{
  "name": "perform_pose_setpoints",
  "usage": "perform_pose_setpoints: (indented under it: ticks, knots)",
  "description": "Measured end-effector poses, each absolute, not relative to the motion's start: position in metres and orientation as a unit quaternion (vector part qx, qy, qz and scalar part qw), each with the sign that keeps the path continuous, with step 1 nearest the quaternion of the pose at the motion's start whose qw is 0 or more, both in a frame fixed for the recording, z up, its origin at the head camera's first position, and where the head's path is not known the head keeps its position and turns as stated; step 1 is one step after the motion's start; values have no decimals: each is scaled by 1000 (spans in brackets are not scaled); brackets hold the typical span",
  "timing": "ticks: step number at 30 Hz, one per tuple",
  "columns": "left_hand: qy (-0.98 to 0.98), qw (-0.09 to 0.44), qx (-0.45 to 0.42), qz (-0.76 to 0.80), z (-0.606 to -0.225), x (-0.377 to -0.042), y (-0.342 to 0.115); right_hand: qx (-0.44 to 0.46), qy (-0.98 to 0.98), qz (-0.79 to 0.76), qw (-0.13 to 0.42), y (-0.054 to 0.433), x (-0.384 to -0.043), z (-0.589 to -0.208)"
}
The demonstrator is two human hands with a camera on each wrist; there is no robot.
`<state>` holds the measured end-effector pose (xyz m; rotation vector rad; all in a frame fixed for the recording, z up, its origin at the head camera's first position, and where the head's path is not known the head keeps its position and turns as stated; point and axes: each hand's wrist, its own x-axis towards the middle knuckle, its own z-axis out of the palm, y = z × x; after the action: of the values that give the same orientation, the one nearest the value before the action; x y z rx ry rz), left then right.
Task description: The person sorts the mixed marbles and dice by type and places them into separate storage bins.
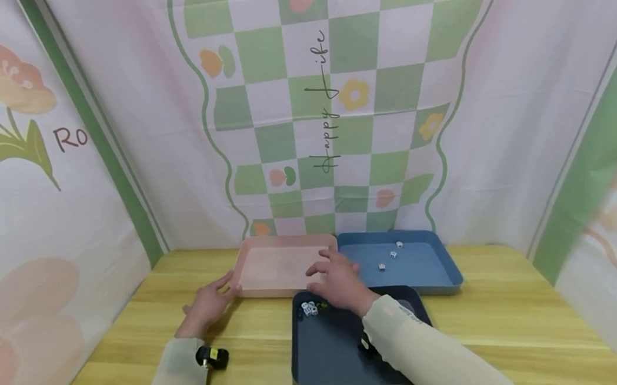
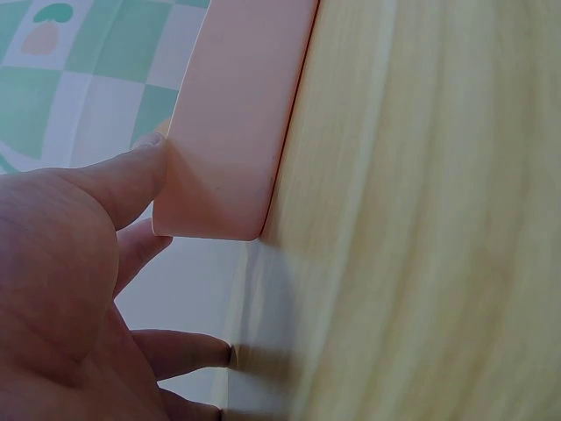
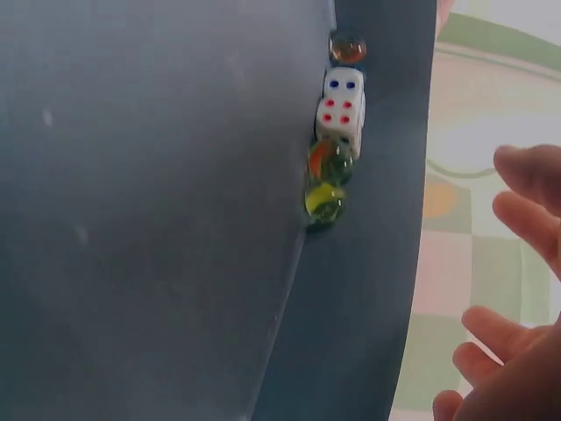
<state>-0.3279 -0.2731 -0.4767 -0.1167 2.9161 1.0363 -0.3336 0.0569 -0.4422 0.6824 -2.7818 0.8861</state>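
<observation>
My left hand (image 1: 209, 304) touches the near left corner of a pink tray (image 1: 272, 292), thumb at the rim and the other fingers spread. In the left wrist view, the fingers look fairly straight beside the tray's outer wall. My right hand (image 1: 340, 285) hovers over the far edge of a black tray (image 1: 329, 359), fingers spread with nothing between them. White dice (image 3: 342, 114) and glass marbles (image 3: 326, 203) lie bunched along the black tray's wall, in its far left corner. Three white dice (image 1: 393, 254) sit in a blue tray (image 1: 424, 268).
The pink and blue trays stand side by side at the back of the wooden table (image 1: 507, 321), with the black tray in front of them. A patterned curtain (image 1: 305, 139) hangs behind and at the sides.
</observation>
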Motion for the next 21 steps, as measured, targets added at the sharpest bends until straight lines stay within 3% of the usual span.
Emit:
perform_pose_setpoints:
  ticks: [10, 21]
  knots:
    - [941, 23, -39, 335, -479, -329, -275, 299, -922, 248, -8, 53, -327, -451]
    - [940, 24, -37, 339, -480, -331, -276, 345, -915, 205, -45, 51, -326, -456]
